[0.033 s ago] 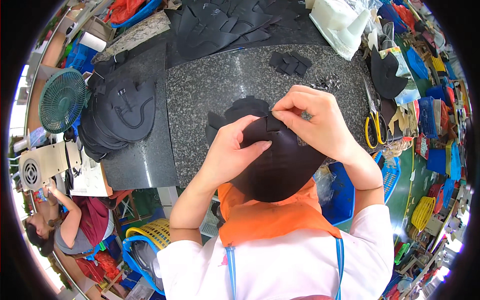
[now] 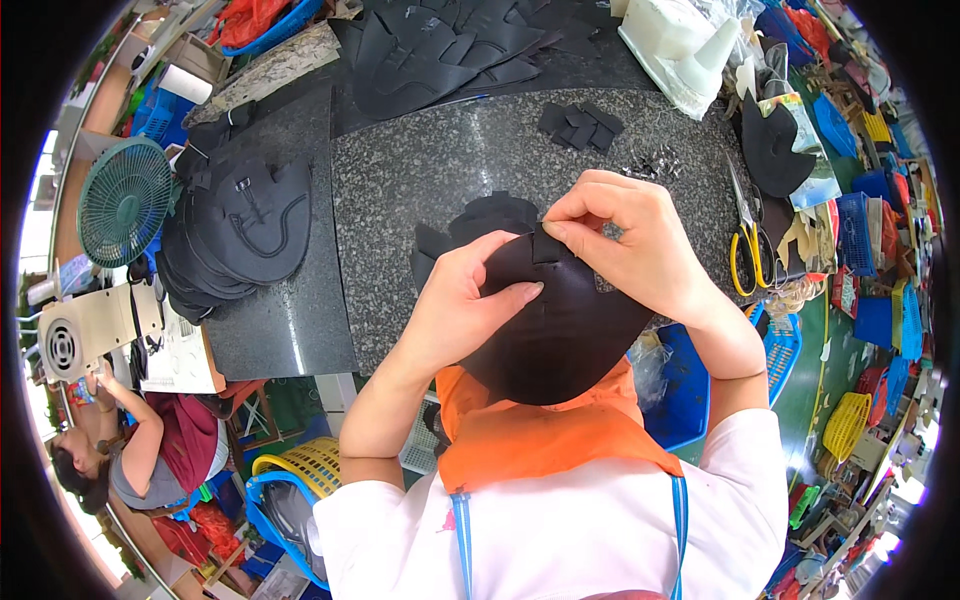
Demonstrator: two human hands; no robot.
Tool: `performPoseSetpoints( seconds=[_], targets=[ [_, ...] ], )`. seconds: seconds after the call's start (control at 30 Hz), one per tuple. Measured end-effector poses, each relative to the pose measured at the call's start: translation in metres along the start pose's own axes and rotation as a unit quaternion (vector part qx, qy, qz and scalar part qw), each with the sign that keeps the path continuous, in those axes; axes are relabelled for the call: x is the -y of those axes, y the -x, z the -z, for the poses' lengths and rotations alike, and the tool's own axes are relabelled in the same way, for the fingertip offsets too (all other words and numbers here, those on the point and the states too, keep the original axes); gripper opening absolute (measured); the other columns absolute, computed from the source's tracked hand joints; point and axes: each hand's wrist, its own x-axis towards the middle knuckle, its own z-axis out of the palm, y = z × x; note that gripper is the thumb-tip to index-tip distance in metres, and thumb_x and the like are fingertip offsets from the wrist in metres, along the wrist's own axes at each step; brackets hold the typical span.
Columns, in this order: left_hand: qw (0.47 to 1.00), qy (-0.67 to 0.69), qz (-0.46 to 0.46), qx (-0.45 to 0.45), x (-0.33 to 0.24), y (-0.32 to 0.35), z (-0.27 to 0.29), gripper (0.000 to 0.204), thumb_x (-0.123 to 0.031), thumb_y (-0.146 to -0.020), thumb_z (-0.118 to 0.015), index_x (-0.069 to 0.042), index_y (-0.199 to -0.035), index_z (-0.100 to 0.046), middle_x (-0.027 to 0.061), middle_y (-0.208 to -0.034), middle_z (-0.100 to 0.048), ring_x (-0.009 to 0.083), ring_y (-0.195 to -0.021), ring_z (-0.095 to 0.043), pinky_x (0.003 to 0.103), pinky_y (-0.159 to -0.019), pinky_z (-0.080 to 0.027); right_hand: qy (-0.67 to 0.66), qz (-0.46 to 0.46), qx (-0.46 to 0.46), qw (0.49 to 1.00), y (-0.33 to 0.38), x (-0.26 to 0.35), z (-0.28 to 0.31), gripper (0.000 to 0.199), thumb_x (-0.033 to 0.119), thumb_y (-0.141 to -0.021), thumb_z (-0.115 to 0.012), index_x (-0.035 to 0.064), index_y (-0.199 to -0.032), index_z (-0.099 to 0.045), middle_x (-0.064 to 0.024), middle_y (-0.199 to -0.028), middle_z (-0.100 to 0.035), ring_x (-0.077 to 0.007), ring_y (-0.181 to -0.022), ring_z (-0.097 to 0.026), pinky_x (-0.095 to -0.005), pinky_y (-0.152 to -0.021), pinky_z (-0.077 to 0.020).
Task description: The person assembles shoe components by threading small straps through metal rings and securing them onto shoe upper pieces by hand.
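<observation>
A large black curved sheet piece [image 2: 560,330] is held up over the front edge of the speckled granite table [image 2: 420,170]. My left hand [image 2: 462,300] grips its left side, thumb laid across the face. My right hand [image 2: 625,245] pinches a small black square patch [image 2: 545,245] against the piece's top edge. Just behind my hands a stack of similar black pieces [image 2: 480,215] lies on the granite.
Stacks of black cut pieces [image 2: 240,225] lie at the left, more [image 2: 450,50] at the back, small black squares [image 2: 580,125] near the centre. Yellow-handled scissors [image 2: 745,245] rest at the right. A green fan [image 2: 125,200] stands left. Another person [image 2: 130,465] sits lower left.
</observation>
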Motion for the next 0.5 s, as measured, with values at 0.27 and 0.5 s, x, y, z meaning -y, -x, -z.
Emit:
performPoseSetpoints(
  seconds=[0.27,0.5],
  targets=[
    [0.999,0.043,0.020,0.016,0.003,-0.001,0.002,0.032,0.006,-0.083,-0.066,0.003,-0.113,-0.058,0.0054,-0.101,-0.067,0.0090,-0.091,-0.063,0.024,-0.081,-0.052,-0.015,-0.024,0.032,0.999,-0.005,-0.003,0.001,0.007,0.004,-0.079,-0.067,-0.0011,-0.084,-0.067,-0.0086,-0.075,-0.062,-0.0175,-0.066,-0.060,-0.0288,-0.061,-0.0485],
    [0.998,0.060,0.028,0.010,0.007,-0.004,-0.002,0.034,0.005,-0.082,-0.068,0.002,-0.114,-0.057,0.0058,-0.101,-0.067,0.0107,-0.092,-0.064,0.026,-0.082,-0.052,-0.083,-0.096,0.076,0.989,-0.008,-0.018,0.003,0.015,0.013,-0.087,-0.066,-0.0012,-0.083,-0.064,0.0000,-0.069,-0.056,-0.0062,-0.062,-0.048,-0.0252,-0.056,-0.0409]
  ],
)
